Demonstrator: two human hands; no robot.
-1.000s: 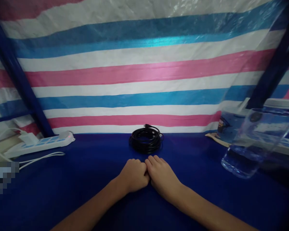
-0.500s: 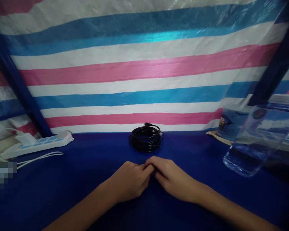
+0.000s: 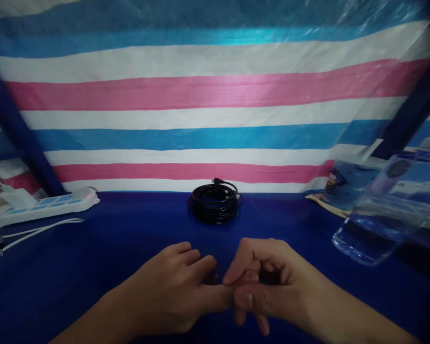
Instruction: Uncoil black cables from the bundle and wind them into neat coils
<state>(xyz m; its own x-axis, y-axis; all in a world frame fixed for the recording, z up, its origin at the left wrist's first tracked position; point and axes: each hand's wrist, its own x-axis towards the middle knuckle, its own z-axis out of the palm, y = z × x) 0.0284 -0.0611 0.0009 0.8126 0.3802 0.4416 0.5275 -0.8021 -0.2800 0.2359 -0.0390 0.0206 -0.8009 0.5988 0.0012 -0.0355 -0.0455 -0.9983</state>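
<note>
Fingertips of the right hand (image 3: 286,286) close in a pinch on an extended digit of the left hand (image 3: 168,291), at the near middle of the dark blue worktop (image 3: 129,234). The left hand's other fingers curl loosely downward; whether they enclose anything is hidden. Beyond both hands, apart from them, lies a coil of black cable (image 3: 214,217), its plug on top. Far left are a white power strip (image 3: 57,212) and a white cord (image 3: 43,230); right, a clear plastic container (image 3: 365,243) and a blue cartoon-printed container (image 3: 349,186). Striped sheeting (image 3: 186,138) hangs behind.

Striped sheeting (image 3: 208,93) behind blue tabletop (image 3: 136,229)
</note>
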